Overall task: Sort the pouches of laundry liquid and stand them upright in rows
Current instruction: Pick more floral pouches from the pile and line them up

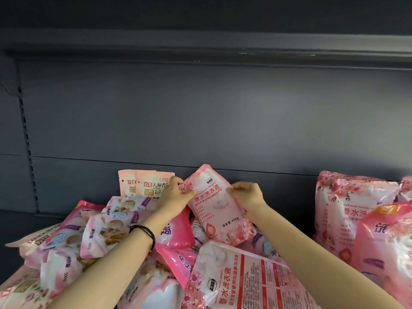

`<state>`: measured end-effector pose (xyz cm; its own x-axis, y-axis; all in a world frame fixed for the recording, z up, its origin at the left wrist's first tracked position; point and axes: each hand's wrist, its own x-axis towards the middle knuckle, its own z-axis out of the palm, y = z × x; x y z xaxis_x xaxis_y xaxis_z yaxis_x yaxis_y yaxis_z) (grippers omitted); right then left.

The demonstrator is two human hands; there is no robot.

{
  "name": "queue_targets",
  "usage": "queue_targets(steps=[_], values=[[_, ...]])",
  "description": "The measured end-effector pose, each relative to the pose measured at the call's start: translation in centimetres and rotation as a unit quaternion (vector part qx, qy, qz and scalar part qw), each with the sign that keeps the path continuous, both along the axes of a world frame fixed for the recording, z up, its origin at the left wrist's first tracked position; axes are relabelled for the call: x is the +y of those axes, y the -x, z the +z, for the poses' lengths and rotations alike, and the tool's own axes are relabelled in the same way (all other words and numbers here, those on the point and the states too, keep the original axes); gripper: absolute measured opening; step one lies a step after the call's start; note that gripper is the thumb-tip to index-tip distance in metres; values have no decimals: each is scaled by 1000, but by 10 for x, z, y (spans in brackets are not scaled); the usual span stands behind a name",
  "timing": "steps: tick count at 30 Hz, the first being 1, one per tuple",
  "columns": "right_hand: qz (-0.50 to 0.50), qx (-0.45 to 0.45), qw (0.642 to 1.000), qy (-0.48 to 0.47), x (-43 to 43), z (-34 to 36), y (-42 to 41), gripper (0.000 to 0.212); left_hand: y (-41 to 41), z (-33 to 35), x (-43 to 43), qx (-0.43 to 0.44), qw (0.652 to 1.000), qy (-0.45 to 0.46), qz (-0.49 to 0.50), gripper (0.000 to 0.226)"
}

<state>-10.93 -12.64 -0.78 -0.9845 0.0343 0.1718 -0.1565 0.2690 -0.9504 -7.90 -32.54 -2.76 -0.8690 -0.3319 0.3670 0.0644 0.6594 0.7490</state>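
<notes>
A small pink floral pouch (214,204) is held up above the heap, tilted with its top toward the left. My left hand (176,194) pinches its upper left edge. My right hand (247,195) grips its right edge. Two peach-coloured pouches (145,182) stand upright against the back panel just left of my left hand. Below lies a jumbled heap of pink and white pouches (107,233), flat and overlapping. A large pink pouch (240,279) lies face up at the front.
Bigger pink floral pouches (352,208) stand upright at the right. The dark grey back panel (200,119) of the shelf rises behind everything. Bare dark shelf floor (24,221) shows at the left.
</notes>
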Motion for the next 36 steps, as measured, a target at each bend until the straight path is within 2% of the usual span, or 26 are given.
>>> queue_targets(steps=[2,5,7,12,16,18,21,25,29,32,36], values=[[17,-5,997,70,1,1,-5,19,-4,0,0,26,999,-42,-9,46],[36,19,991,128,5,3,-13,21,-11,3,1,68,990,-125,-20,55],[41,34,983,175,9,7,-20,20,-16,6,4,82,977,-192,-36,51],[53,73,965,245,10,34,-39,16,-32,19,21,138,942,-282,-121,27],[79,89,949,292,8,51,-61,16,-51,40,35,235,914,-266,-198,23],[72,113,948,289,6,55,-71,14,-61,48,36,261,901,-268,-221,29],[47,194,947,250,6,57,-86,10,-76,56,38,292,880,-289,-237,39],[21,276,936,219,16,53,-108,31,-96,63,48,327,870,-267,-257,42],[6,364,918,155,32,50,-130,32,-110,69,66,351,855,-269,-272,52],[1,387,913,130,50,47,-142,37,-121,69,88,349,839,-314,-277,55],[2,392,910,134,81,43,-159,40,-134,67,119,342,834,-329,-282,56]])
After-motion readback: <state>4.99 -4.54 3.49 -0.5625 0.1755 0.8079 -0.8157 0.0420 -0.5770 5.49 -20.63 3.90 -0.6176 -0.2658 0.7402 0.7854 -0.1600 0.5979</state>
